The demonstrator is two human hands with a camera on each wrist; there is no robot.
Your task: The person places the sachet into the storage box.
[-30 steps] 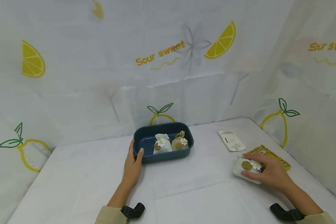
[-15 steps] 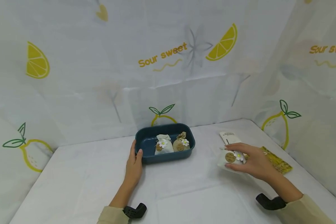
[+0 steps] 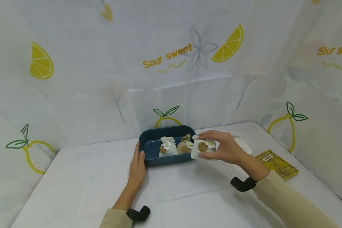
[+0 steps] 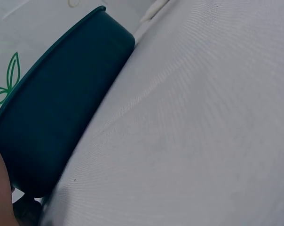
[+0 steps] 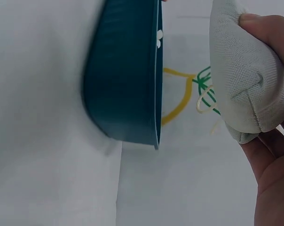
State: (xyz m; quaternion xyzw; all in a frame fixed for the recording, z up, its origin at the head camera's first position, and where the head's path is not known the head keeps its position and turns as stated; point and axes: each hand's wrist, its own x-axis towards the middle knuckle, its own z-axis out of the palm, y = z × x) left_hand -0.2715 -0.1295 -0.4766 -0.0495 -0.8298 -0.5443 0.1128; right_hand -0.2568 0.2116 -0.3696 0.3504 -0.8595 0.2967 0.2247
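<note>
The right grip (image 3: 228,146) is clamping a pale pouch (image 3: 202,147) above the desk (image 3: 94,177), near the blue tray (image 3: 166,160); the left grip (image 3: 137,167), fingers straight, is steadying the tray. A white bag (image 3: 168,150) and tan bag (image 3: 183,148) are sitting inside. Loading seems underway, next calling for lowering.

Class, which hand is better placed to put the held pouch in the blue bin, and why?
Probably the right hand: it grips the pouch close to the blue bin, while the left hand holds the bin's left end.
</note>
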